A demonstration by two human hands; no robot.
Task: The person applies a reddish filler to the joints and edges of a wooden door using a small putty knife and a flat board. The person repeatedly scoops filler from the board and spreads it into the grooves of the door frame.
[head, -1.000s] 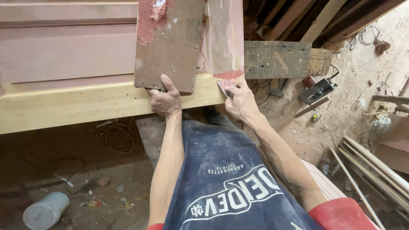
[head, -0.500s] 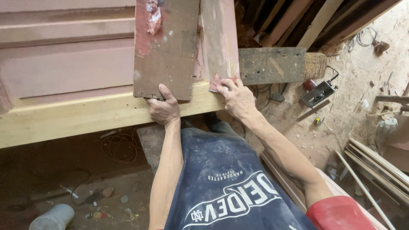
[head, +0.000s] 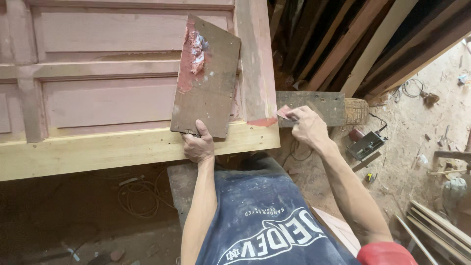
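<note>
A brown board (head: 206, 83), smeared with reddish filler near its top, is gripped at its lower edge by the left hand (head: 198, 145) and held tilted over the pink panelled door (head: 108, 98). A small flat scraper (head: 284, 113) is pinched between the fingers of the right hand (head: 308, 128), just past the door's right corner, beside a weathered plank (head: 314, 105).

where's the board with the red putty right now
In the head view, the board stands centre-left on the door panel, its lower edge gripped by the left hand.
</note>
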